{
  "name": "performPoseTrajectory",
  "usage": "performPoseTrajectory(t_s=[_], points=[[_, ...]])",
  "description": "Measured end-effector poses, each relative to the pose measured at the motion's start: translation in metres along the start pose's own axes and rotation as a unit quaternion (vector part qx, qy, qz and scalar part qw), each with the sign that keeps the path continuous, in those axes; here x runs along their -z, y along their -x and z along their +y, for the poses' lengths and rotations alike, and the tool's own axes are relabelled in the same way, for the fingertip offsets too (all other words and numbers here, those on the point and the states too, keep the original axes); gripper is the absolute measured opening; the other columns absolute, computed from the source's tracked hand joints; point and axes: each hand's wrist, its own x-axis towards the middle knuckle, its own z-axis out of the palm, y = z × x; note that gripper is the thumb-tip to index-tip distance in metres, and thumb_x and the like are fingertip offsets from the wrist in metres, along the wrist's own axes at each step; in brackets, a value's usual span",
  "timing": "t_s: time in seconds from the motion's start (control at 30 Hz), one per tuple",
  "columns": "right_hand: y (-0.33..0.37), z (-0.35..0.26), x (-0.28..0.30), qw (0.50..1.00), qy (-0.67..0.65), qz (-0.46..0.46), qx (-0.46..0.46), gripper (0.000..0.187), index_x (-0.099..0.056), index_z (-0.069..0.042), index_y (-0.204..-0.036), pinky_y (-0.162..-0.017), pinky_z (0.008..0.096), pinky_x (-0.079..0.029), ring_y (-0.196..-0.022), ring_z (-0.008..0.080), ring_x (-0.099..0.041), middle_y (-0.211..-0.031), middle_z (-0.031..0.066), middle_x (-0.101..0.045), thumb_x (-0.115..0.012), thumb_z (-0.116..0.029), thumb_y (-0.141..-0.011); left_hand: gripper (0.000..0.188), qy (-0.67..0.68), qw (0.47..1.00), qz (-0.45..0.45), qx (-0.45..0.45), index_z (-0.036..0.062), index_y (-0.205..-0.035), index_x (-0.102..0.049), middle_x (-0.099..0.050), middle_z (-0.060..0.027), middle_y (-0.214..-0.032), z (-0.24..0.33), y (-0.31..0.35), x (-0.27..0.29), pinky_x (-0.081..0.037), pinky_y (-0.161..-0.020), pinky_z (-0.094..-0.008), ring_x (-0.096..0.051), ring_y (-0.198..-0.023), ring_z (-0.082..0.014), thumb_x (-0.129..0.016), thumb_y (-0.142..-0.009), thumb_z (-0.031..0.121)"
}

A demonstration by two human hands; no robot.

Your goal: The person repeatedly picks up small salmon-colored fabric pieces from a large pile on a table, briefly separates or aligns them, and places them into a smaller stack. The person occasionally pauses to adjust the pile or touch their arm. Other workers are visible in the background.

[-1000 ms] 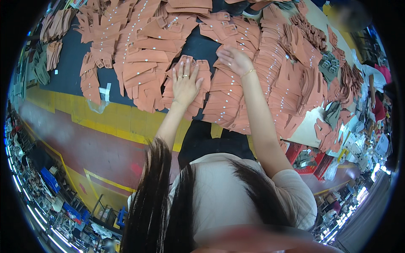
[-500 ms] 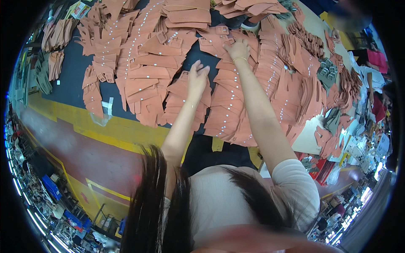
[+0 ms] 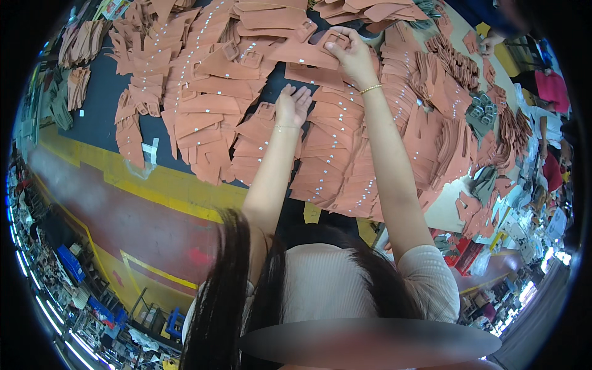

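My right hand (image 3: 351,55) pinches a buckled tan strap (image 3: 308,54), seemingly lifting it, while my left hand (image 3: 291,106) lies spread on the strap stack (image 3: 262,145) below that grip.

The table (image 3: 98,117) carries overlapping rows of leather strap pieces (image 3: 203,111). The left hand (image 3: 292,105) lies flat on one stack near the table's middle. Just beyond and to its right, the right hand (image 3: 348,52) rests on a buckled strap (image 3: 308,52). Further piles (image 3: 456,129) lie right of that hand. The floor (image 3: 123,216) lies left of the table.
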Motion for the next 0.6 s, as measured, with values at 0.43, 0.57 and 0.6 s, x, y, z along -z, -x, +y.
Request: performPoseTrajectory(t_s=[0.43,0.57,0.6], points=[[0.031,0.069,0.006,0.902,0.38,0.041,-0.201,0.076,-0.044,0.002,-0.123,-0.096,0.0419,-0.043,-0.113,0.0398,-0.052,-0.119,0.0249,-0.055,-0.082,-0.027,-0.064,0.071,-0.617,0.62,-0.128,-0.467,0.0015,-0.144,-0.024,-0.018,-0.0277,-0.147,-0.058,0.112,-0.009,-0.015,-0.112,-0.0534,-0.014,-0.137,-0.0455,-0.059,-0.083,0.011],[0.028,0.057,0.0,0.883,0.423,0.036,-0.2,0.075,-0.048,0.003,-0.12,-0.092,0.0425,-0.045,-0.108,0.0396,-0.057,-0.113,0.0262,-0.059,-0.084,-0.028,-0.061,0.064,-0.706,0.513,-0.125,-0.471,0.0054,-0.142,-0.032,-0.02,-0.0243,-0.147,-0.021,0.139,0.037,-0.014,-0.111,-0.0563,-0.014,-0.138,-0.0454,-0.058,-0.083,0.011],[0.026,0.055,-0.001,0.89,0.402,0.029,-0.215,0.072,-0.049,0.004,-0.118,-0.09,0.0408,-0.047,-0.106,0.0371,-0.058,-0.112,0.0244,-0.06,-0.083,-0.026,-0.063,0.063,-0.722,0.495,-0.127,-0.467,0.0057,-0.141,-0.033,-0.021,-0.0237,-0.147,-0.012,0.145,0.049,-0.014,-0.112,-0.0561,-0.014,-0.138,-0.0452,-0.058,-0.083,0.01]])
